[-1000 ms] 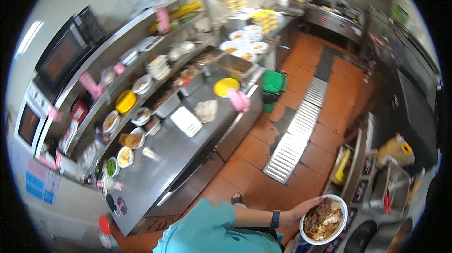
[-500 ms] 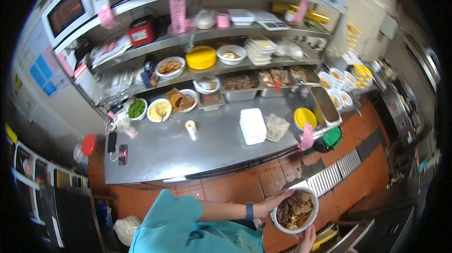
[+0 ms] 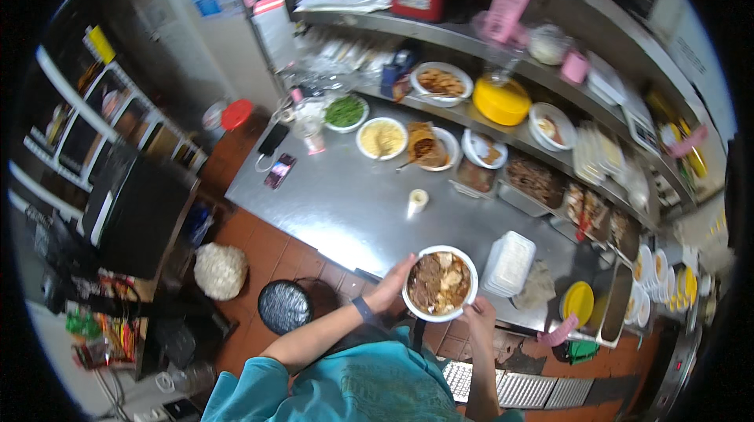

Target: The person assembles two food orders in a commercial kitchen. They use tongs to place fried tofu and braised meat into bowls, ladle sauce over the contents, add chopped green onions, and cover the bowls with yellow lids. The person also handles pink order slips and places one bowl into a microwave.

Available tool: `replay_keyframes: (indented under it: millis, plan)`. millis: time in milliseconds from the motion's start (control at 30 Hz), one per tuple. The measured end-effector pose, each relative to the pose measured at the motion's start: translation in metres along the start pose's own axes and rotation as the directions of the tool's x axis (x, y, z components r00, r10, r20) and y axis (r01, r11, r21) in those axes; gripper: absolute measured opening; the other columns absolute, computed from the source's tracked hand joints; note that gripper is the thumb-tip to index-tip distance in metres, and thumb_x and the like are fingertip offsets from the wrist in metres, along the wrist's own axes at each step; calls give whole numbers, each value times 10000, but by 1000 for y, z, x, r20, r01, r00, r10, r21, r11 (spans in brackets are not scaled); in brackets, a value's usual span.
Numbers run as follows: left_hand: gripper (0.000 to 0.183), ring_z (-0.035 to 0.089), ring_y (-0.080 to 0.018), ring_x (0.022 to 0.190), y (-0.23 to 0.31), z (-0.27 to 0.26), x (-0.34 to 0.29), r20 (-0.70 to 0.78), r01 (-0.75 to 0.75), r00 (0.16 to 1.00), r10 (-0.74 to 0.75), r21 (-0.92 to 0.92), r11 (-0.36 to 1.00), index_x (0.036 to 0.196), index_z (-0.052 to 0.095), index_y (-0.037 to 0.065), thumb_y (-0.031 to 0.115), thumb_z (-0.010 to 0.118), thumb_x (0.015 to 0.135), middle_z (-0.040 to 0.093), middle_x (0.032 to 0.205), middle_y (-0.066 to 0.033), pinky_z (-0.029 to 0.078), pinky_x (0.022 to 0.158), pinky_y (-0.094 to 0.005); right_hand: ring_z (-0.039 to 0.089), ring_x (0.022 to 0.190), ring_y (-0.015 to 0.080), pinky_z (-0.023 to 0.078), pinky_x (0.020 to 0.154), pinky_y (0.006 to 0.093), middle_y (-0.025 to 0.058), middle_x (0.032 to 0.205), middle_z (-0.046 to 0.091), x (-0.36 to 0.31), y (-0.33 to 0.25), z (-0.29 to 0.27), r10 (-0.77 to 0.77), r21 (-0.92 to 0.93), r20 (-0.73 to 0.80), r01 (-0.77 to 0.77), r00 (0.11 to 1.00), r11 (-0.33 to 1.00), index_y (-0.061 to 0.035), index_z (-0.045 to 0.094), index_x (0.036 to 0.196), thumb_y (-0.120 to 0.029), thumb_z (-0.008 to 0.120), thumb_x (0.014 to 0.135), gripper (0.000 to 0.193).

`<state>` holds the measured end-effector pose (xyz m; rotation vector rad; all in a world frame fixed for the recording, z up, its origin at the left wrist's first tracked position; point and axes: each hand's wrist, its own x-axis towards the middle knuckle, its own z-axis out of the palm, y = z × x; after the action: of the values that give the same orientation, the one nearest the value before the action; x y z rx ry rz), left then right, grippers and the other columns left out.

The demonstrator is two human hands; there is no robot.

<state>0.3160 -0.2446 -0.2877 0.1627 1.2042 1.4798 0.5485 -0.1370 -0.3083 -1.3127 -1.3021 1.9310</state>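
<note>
The person in the turquoise shirt has both hands on a round white bowl, out at the front edge of the steel counter, right of that edge's middle. From here it overlaps the edge, and I can't tell whether it touches the metal. Dark brown meat lies in the left part of the bowl, and paler chunks in brown sauce fill the right.

The left hand, with a dark watch at its wrist, is pressed against the bowl's left side, fingers reaching along the rim. The right hand pinches the rim at the near right, its fingers bent; I can't make out how tight that grip is.

Just right of the bowl, toward the counter's front edge, a stack of white containers stands beside a crumpled pale cloth. A yellow lid sits farther along, near the front right corner. Behind the bowl, a small pale cup stands well in from every edge. Along the back edge I see chopped greens and pale yellow shreds, each in its own dish. A smartphone lies near the front left corner.
</note>
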Motion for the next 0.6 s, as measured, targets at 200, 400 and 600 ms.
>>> replay_keyframes:
  millis: [200, 400, 600]
  plan:
    - [558, 590, -190, 1140, 29, -125, 31, -356, -25, 928, 109, 232, 972, 1337, 591, 65, 517, 431, 1052, 645, 1204, -90, 488, 970, -390, 678, 871, 151, 610, 728, 292, 73, 984, 681, 105, 22, 113, 60, -147, 221, -27, 973, 989, -2, 641, 1021, 23, 608, 913, 115]
    - [331, 655, -143, 830, 67, -241, 79, -437, -92, 881, 182, 218, 972, 1269, 618, 12, 113, 516, 971, 693, 1017, -83, 537, 688, -278, 676, 851, 149, 613, 720, 289, 72, 959, 676, 184, 62, 230, 73, -100, 340, -41, 938, 994, 8, 650, 1032, -16, 658, 919, 116]
    - [444, 636, -145, 819, 120, -328, 119, -404, 58, 912, 63, 279, 958, 1292, 604, 8, -73, 486, 872, 616, 923, -54, 534, 632, -274, 680, 915, 157, 638, 793, 338, 63, 1000, 669, 222, 88, 303, 160, -130, 270, -128, 949, 983, -23, 639, 1008, -9, 631, 946, 64]
